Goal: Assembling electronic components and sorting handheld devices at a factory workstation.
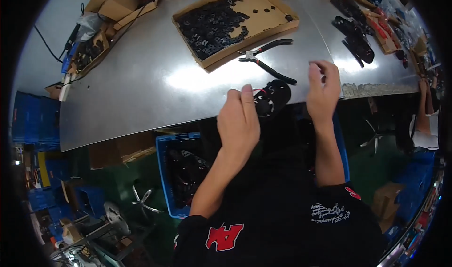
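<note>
My left hand is closed round one end of a black, rounded plastic housing, just past the table's near edge. A red wire and some pale wire show on the housing beside my thumb. To its right my right hand is raised, apart from the housing, with fingers curled and the thumb close to the index finger. Whatever may be between those fingertips is too small to make out. Beyond both hands lie cutting pliers with black handles, their jaws pointing left.
A shallow cardboard tray of small black square parts stands on the metal table. Black housings and boxes of parts line the right side. A blue crate sits below the edge. At far right, another person's arm shows.
</note>
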A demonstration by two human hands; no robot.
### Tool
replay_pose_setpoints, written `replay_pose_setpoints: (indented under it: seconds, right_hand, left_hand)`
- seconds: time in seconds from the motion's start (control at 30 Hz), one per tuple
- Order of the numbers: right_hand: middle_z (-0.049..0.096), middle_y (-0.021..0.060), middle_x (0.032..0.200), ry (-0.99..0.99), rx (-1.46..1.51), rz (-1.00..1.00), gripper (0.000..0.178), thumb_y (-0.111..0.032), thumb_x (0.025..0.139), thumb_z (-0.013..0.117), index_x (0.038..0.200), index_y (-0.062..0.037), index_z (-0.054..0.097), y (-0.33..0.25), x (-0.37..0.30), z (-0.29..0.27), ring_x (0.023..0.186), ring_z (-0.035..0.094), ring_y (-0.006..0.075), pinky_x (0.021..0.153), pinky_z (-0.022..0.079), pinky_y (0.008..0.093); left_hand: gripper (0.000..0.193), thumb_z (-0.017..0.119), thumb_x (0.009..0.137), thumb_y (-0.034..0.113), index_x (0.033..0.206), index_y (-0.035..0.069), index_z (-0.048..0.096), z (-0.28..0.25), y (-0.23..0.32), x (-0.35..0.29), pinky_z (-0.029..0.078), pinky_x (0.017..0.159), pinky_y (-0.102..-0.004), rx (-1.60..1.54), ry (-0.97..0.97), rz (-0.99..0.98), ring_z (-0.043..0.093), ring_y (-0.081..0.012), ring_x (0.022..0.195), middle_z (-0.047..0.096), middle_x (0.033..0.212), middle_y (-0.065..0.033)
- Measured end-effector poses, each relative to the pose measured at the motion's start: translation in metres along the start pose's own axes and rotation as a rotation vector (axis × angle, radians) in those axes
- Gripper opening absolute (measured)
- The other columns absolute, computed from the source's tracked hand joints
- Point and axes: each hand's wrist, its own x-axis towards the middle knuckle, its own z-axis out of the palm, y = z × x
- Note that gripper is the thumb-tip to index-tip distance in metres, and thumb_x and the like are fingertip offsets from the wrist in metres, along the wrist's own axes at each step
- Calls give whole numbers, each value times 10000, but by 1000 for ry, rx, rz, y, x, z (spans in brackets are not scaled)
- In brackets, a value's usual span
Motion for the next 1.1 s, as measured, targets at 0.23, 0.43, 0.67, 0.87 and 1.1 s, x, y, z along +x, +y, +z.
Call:
replay_pose_setpoints:
  seconds: [0.23,0.43,0.67,0.87,1.1]
  right_hand:
    - [625,14,737,-417,830,593,280,-218,998,508,1111,11,624,-30,-33,-14,527,532,56,481,418,197]
    - [618,-27,688,-393,780,626,274,-230,990,530,1025,8,662,-11,-29,-17,486,487,10,429,357,171]
    - [592,-28,646,-102,466,659,278,-286,959,577,975,-28,679,48,45,-37,462,484,39,422,347,196]
    - [648,86,720,257,183,541,483,-417,967,539,1041,48,649,170,146,-89,580,621,144,556,496,281]
    - [594,196,1143,113,-410,-154,445,-259,877,686,1206,17,568,142,148,-48,1023,597,308,866,477,364]
  left_hand:
    - [232,445,1005,188,944,-35,455,20,21,-20,450,577,-460,-199,-41,73,592,-421,650,574,695,-233]
    - [231,440,1003,185,942,-38,451,28,28,-26,453,589,-452,-219,-175,54,586,-414,648,555,675,-221]
    - [240,554,953,217,881,-11,527,26,1,-20,460,585,-424,60,-52,111,586,-387,632,570,689,-201]
    - [173,648,865,113,795,17,523,5,-39,-11,443,591,-334,303,234,324,538,-252,587,553,666,-107]
    - [309,563,775,268,975,37,609,-22,-95,17,363,862,-399,633,580,428,574,-293,880,613,961,-90]
